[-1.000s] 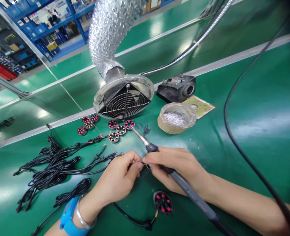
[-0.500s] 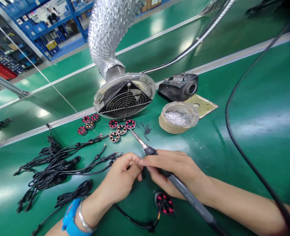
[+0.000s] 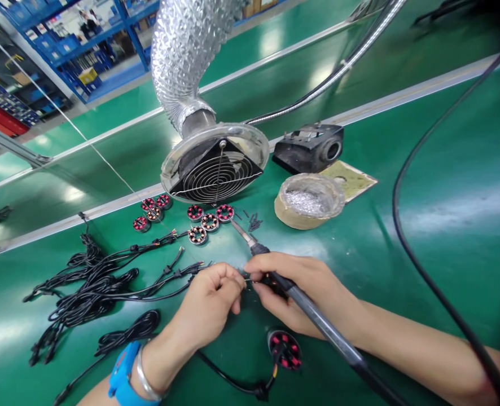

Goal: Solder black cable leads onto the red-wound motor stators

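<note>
My right hand [image 3: 305,293] grips a soldering iron [image 3: 313,316], its metal tip pointing up and left, near a motor stator with red windings [image 3: 225,213]. Between the fingertips of both hands runs a short, thin wire [image 3: 248,280]. My left hand [image 3: 216,299] is closed in a pinch at one end of it. Something dark with coppery spots shows under my right fingers, too covered to name. Below the hands lies another red-wound stator [image 3: 284,349] joined to a black cable [image 3: 228,379].
A fume extractor hood [image 3: 216,163] hangs over several stators [image 3: 197,235]. Bundled black cables [image 3: 93,282] lie at left. A tub of metal shavings [image 3: 309,206], a black iron stand [image 3: 309,148], a yellow sponge [image 3: 351,180] and small black tubes [image 3: 255,222] are farther back.
My right fingertips have parted slightly from my left ones, showing the thin wire between them. The soldering iron's tip has shifted a little to the right.
</note>
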A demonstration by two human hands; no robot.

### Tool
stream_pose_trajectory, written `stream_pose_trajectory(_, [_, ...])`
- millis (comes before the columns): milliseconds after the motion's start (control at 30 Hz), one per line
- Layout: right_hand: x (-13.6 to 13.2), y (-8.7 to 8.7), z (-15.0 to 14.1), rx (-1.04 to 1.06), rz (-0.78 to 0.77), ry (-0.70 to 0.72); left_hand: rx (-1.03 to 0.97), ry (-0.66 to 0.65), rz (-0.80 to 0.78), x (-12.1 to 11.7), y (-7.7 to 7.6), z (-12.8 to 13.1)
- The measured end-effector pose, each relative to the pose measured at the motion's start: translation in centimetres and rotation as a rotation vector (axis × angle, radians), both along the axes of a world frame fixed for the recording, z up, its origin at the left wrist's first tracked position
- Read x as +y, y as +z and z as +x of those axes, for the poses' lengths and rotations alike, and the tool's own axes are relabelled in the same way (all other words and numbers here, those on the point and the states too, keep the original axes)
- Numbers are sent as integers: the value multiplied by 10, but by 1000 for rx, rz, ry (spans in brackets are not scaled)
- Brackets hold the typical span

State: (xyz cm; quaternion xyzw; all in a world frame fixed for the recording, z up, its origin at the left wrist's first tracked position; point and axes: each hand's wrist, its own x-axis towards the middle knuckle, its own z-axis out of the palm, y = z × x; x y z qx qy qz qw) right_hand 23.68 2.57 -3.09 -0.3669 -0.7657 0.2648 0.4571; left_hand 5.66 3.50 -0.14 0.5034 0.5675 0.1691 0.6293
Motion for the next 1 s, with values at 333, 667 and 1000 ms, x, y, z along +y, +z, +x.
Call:
stream_pose_trajectory(333, [-2, -6, -3, -27, 39, -29, 22, 18, 25, -1, 0, 3])
stream_pose_trajectory(667, [-6, 16, 25, 7, 100, -40, 32, 34, 53, -3, 1, 4])
stream_pose_trajectory(1000, [-18, 22, 41, 79, 2, 39, 64, 54, 32, -2, 2, 5])
